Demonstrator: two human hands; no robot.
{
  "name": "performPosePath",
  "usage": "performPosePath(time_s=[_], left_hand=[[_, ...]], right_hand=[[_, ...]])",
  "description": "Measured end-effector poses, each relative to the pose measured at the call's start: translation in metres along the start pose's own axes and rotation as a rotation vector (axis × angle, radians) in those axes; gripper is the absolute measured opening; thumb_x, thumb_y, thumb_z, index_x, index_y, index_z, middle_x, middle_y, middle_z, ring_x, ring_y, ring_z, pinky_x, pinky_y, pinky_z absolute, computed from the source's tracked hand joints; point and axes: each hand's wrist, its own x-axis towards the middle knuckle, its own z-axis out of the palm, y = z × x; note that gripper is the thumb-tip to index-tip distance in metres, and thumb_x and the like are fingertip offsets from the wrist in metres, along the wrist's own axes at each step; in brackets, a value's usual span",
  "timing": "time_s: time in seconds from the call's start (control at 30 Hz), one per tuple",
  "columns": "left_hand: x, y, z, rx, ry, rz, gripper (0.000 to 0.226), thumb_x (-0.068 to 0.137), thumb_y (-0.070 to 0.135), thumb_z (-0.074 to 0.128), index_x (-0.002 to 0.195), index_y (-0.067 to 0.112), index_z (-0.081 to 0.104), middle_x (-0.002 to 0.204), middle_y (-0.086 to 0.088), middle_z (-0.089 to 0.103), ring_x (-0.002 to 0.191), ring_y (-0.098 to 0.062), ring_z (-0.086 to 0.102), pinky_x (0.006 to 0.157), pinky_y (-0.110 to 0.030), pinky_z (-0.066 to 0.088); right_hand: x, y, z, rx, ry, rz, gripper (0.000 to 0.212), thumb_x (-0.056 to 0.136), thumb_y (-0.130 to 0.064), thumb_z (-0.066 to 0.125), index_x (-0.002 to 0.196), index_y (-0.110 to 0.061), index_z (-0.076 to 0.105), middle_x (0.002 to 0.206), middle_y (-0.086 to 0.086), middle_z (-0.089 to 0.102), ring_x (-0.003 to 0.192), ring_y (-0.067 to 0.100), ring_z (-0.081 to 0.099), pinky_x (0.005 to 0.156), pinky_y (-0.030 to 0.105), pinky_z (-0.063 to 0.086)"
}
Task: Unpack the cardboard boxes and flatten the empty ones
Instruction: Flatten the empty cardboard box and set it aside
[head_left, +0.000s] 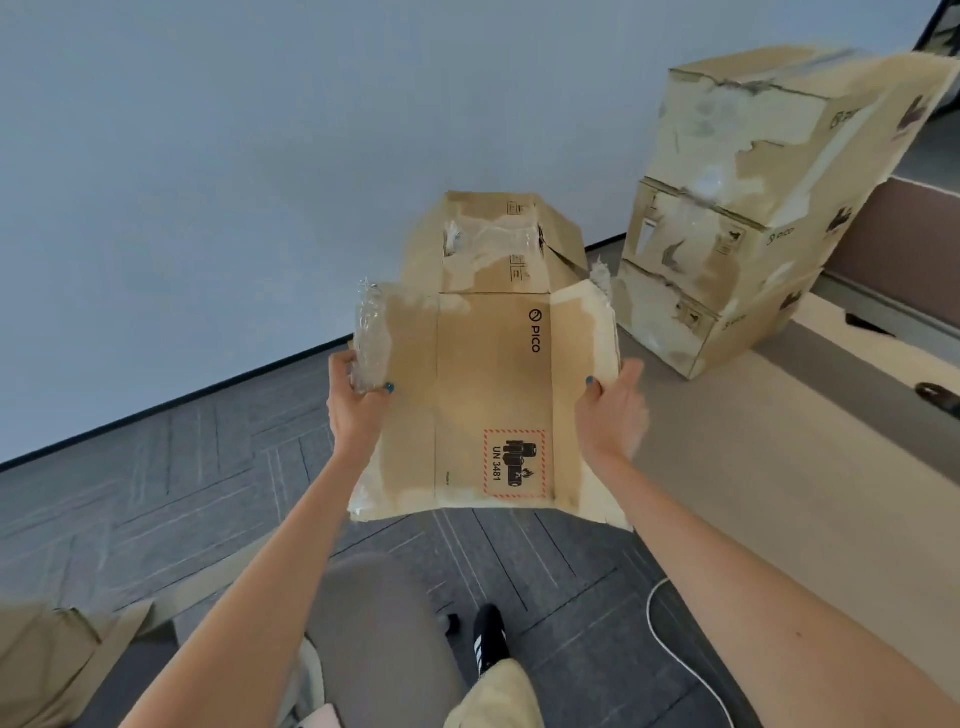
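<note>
I hold a flattened brown cardboard box (493, 395) in the air in front of me, its "PICO" print and a red-framed "UN 3481" label facing up. My left hand (358, 405) grips its left edge, thumb on top beside a strip of crumpled clear tape (370, 338). My right hand (613, 405) grips the right edge, thumb on top. The box's far panels fold upward toward the wall. To the right, three similar boxes (737, 218) stand stacked on a low beige platform (779, 467).
A grey-blue wall stands close behind the box. The floor is dark grey carpet tile (156, 493). More cardboard (47, 654) lies at the lower left. A white cable (675, 660) runs across the floor near my shoe (491, 642). A dark object (937, 397) lies on the platform.
</note>
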Motion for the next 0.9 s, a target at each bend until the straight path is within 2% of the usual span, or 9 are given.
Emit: performPosePath(time_s=[0.17, 0.33, 0.43, 0.57, 0.73, 0.9], left_hand=[[0.086, -0.017, 0.02, -0.008, 0.043, -0.039, 0.049, 0.076, 0.004, 0.062, 0.117, 0.026, 0.044, 0.113, -0.004, 0.065, 0.088, -0.023, 0.063, 0.08, -0.051, 0.055], [0.198, -0.04, 0.047, 0.044, 0.082, -0.082, 0.048, 0.077, 0.009, 0.063, 0.112, 0.036, 0.043, 0.102, 0.007, 0.064, 0.083, -0.02, 0.062, 0.08, -0.057, 0.056], [0.262, -0.061, 0.065, 0.066, 0.107, -0.122, 0.048, 0.081, 0.004, 0.063, 0.115, 0.032, 0.042, 0.098, 0.008, 0.064, 0.079, -0.018, 0.062, 0.079, -0.057, 0.056], [0.329, -0.092, 0.088, 0.075, 0.104, -0.155, 0.048, 0.084, 0.0, 0.064, 0.121, 0.022, 0.043, 0.098, 0.014, 0.062, 0.08, -0.012, 0.062, 0.078, -0.052, 0.057], [0.385, -0.126, 0.1, 0.075, 0.127, -0.191, 0.048, 0.083, 0.0, 0.064, 0.119, 0.025, 0.043, 0.098, 0.01, 0.064, 0.08, -0.013, 0.062, 0.078, -0.05, 0.056], [0.427, -0.151, 0.107, 0.051, 0.16, -0.211, 0.05, 0.085, -0.001, 0.064, 0.123, 0.022, 0.043, 0.095, 0.011, 0.064, 0.077, -0.012, 0.063, 0.077, -0.048, 0.056]], right_hand=[[0.062, -0.028, 0.078, -0.008, -0.044, -0.031, 0.017, 0.097, -0.011, 0.051, 0.109, -0.003, 0.042, 0.076, 0.006, 0.051, 0.061, 0.022, 0.045, 0.059, 0.031, 0.029], [0.135, -0.055, 0.18, -0.003, -0.138, -0.013, 0.02, 0.099, -0.013, 0.049, 0.115, -0.002, 0.046, 0.081, 0.0, 0.047, 0.068, 0.018, 0.045, 0.063, 0.03, 0.032], [0.175, -0.065, 0.24, 0.021, -0.186, -0.012, 0.017, 0.099, -0.012, 0.049, 0.113, -0.003, 0.045, 0.084, 0.0, 0.049, 0.071, 0.018, 0.049, 0.062, 0.031, 0.035], [0.216, -0.062, 0.312, 0.034, -0.205, -0.023, 0.013, 0.097, -0.011, 0.05, 0.104, -0.007, 0.04, 0.087, 0.002, 0.055, 0.072, 0.021, 0.056, 0.052, 0.028, 0.038], [0.247, -0.067, 0.375, 0.008, -0.238, -0.026, 0.018, 0.096, -0.01, 0.053, 0.11, -0.004, 0.042, 0.102, 0.013, 0.064, 0.083, 0.029, 0.063, 0.057, 0.031, 0.039], [0.27, -0.076, 0.421, -0.048, -0.252, -0.071, 0.021, 0.097, -0.012, 0.053, 0.113, -0.003, 0.044, 0.104, 0.012, 0.066, 0.088, 0.03, 0.064, 0.062, 0.03, 0.036]])
